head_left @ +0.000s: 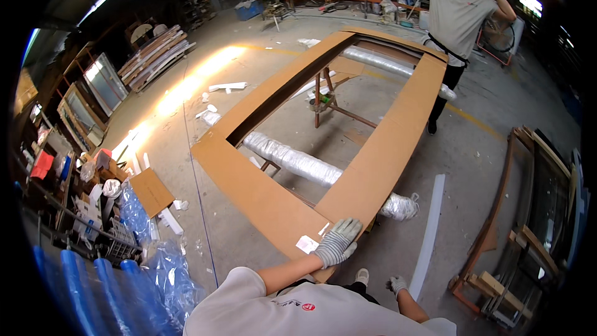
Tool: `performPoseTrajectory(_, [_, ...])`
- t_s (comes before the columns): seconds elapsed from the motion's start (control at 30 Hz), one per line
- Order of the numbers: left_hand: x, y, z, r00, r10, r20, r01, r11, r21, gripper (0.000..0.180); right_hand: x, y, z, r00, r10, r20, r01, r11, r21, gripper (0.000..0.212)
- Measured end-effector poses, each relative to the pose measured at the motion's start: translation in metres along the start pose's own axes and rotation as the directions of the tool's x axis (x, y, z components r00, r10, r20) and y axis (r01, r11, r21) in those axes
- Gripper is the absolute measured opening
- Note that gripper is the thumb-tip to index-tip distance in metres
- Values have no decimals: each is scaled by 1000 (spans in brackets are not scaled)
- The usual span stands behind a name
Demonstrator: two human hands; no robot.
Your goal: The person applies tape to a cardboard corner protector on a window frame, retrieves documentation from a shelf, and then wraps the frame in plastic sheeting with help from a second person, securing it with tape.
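A large rectangular frame covered in brown cardboard (264, 193) lies raised above the floor. My left hand (339, 242), in a grey striped work glove, rests with fingers extended on its near right corner, beside a small white label (306, 244). Lower down at my right side hangs my gloved right hand (396, 285), its fingers loosely bent and apart, with nothing visible in them. Under the frame run a near padded bar wrapped in shiny clear film (292, 158) and a far wrapped bar (376, 60). A rusty metal trestle (320, 99) shows through the opening.
A co-worker (460, 12) stands at the far right corner, arms raised. A long white strip (429, 236) lies on the floor to my right, near leaning framed glass panels (535, 211). At left are blue rolls (78, 280), crumpled plastic film (168, 280) and a cardboard piece (151, 191).
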State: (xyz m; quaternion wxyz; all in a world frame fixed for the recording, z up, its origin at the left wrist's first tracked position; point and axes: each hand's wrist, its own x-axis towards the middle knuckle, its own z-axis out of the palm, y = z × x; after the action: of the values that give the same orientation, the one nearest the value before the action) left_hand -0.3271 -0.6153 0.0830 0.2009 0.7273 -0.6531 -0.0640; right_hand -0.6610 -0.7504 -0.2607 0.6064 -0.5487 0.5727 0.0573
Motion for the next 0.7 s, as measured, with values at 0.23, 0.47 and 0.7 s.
performPoseTrajectory(0.23, [-12,-73,-20,894,-448,-32,179,421,-889,70,-148,123,58,963,150,-222,-115,980,163,30])
performPoseTrajectory(0.47, [7,-150,-126,632,-754,-180,-95,155,-983,81,-241,267,150,878,470,-88,-429,856,288,34])
performPoseTrajectory(0.7, [-32,-177,-109,597,-797,-94,-82,57,-995,73,-226,313,175,896,301,-327,-220,940,262,41])
